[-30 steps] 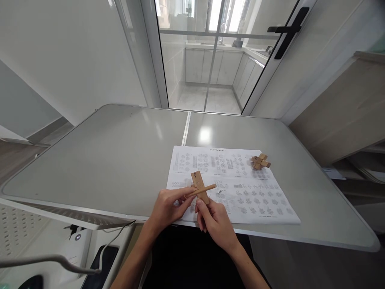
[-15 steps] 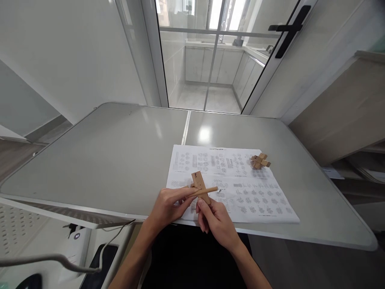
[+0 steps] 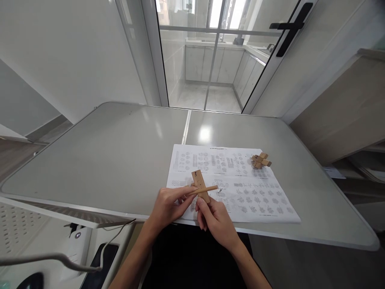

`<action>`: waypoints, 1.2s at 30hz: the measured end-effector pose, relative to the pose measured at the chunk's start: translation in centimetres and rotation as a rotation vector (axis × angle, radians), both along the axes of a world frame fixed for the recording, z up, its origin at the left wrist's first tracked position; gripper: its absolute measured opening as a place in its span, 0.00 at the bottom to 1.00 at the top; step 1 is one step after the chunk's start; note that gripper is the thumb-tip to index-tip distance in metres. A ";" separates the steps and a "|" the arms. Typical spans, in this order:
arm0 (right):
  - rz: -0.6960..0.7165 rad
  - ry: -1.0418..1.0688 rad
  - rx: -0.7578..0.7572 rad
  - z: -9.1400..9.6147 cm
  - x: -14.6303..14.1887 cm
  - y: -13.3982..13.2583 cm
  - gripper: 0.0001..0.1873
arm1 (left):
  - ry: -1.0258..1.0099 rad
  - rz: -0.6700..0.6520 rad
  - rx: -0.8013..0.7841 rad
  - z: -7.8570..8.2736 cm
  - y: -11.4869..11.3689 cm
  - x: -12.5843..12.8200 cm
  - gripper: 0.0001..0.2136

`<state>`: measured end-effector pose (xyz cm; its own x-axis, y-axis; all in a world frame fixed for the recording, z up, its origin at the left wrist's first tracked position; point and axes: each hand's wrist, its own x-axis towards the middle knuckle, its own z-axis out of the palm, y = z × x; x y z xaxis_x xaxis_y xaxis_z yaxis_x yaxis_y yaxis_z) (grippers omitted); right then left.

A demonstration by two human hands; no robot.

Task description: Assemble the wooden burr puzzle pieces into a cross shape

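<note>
My left hand (image 3: 171, 204) pinches a thin wooden stick (image 3: 210, 188), which lies slantwise across a flat wooden piece with a dark mark near its top (image 3: 197, 178). Thumb and fingers of my right hand (image 3: 217, 218) grip the lower end of that flat wooden piece. Another bit of wood shows behind it, mostly hidden by my left fingers. Both hands are over the near edge of a printed paper sheet (image 3: 224, 160). An assembled wooden burr puzzle (image 3: 260, 160) sits on the sheet's upper right corner.
The sheet, covered in small diagrams, lies on a grey folding table (image 3: 126, 156) with a centre seam. At lower left, a cable (image 3: 60, 257), a white device (image 3: 76, 249) and a dark phone-like slab (image 3: 100, 265) rest on a lower surface. A glass door (image 3: 216, 60) stands beyond.
Almost nothing differs. The stick and the flat wooden piece have shifted very slightly in my hands; the grips look the same.
</note>
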<state>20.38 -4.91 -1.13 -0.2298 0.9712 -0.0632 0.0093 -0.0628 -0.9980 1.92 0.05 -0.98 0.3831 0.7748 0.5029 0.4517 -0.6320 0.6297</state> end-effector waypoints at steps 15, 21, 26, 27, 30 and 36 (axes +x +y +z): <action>-0.092 0.262 -0.109 -0.2 0.3 0.5 0.25 | 0.281 0.300 -0.015 -0.3 0.2 -1.0 0.11; -0.126 0.336 -0.129 -0.1 0.5 0.8 0.25 | 0.283 0.267 -0.065 -0.4 0.1 -1.1 0.09; -0.142 0.380 -0.131 -0.2 0.6 0.8 0.26 | 0.210 0.256 -0.123 0.5 -0.3 -1.4 0.10; -0.144 0.388 -0.135 -0.2 0.6 0.8 0.26 | 0.175 0.278 -0.157 0.7 -0.4 -1.5 0.11; -0.151 0.419 -0.160 -0.2 0.7 0.9 0.26 | 0.001 0.381 -0.337 1.6 -0.8 -1.9 0.12; -0.163 0.436 -0.175 -0.4 0.7 1.1 0.27 | -0.446 0.283 -0.644 3.3 -1.2 -1.3 0.18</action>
<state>21.03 -3.80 -1.54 -0.1173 0.9800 -0.1604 -0.4305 -0.1958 -0.8811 0.63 -1.13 2.27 0.0007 0.9999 -0.0133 0.1618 0.0130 0.9867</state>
